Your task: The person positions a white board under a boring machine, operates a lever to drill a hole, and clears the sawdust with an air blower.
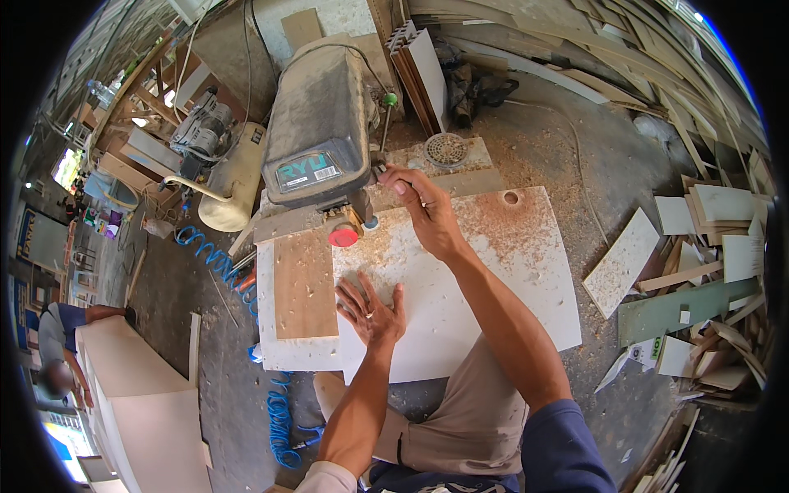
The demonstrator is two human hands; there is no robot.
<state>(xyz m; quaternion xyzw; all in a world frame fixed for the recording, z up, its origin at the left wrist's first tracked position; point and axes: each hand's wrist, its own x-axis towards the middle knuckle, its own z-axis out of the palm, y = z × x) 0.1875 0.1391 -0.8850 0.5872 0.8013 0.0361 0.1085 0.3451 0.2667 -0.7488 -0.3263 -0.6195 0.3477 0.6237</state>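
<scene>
A dusty grey and black drill press [319, 115] stands in front of me, with a red button [343, 237] low on its front. My right hand [423, 209] has its fingers curled round a dark feed lever [380, 169] on the machine's right side. Beneath the drill head lies a white board [460, 304], with a round hole [511, 198] near its far right corner and wood dust around that. My left hand [374, 311] rests flat on the board, fingers spread, holding nothing. The drill bit's tip is hard to make out.
A brown wood panel [304, 287] lies left of the board. Beyond are a cream air compressor [234, 181] and a coiled blue hose [279, 419]. Board offcuts [699, 287] are heaped at right. At far left, a person [62, 345] is beside a large pale panel [156, 435].
</scene>
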